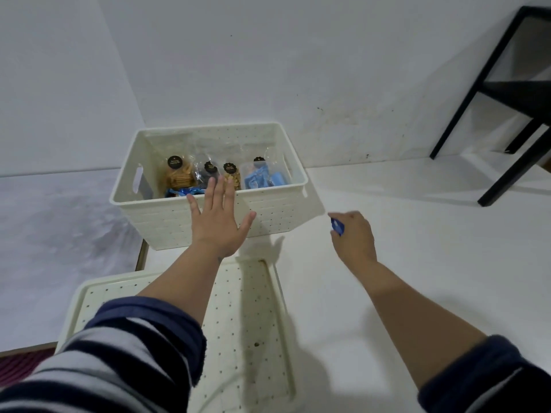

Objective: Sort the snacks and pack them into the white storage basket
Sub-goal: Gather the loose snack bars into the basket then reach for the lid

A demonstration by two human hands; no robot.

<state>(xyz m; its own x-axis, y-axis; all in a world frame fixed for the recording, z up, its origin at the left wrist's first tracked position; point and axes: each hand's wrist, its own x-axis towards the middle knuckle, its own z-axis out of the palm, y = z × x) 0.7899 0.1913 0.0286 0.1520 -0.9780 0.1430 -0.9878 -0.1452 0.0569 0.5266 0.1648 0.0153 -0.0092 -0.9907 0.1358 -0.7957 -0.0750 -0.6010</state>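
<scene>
The white storage basket (269,211) stands on the white surface against the wall. Inside it stand several clear cookie bags with round black labels (178,171), and blue packets (262,177) fill its right side. More blue wrappers (185,192) lie at its front. My left hand (217,217) hovers flat with fingers spread over the basket's front rim, holding nothing. My right hand (354,236) is to the right of the basket, above the surface, closed on a small blue snack packet (337,225).
The basket's white perforated lid (253,323) lies flat in front of the basket, under my left forearm. A black metal frame (507,93) stands at the far right. The surface's left edge drops off near the basket's left side.
</scene>
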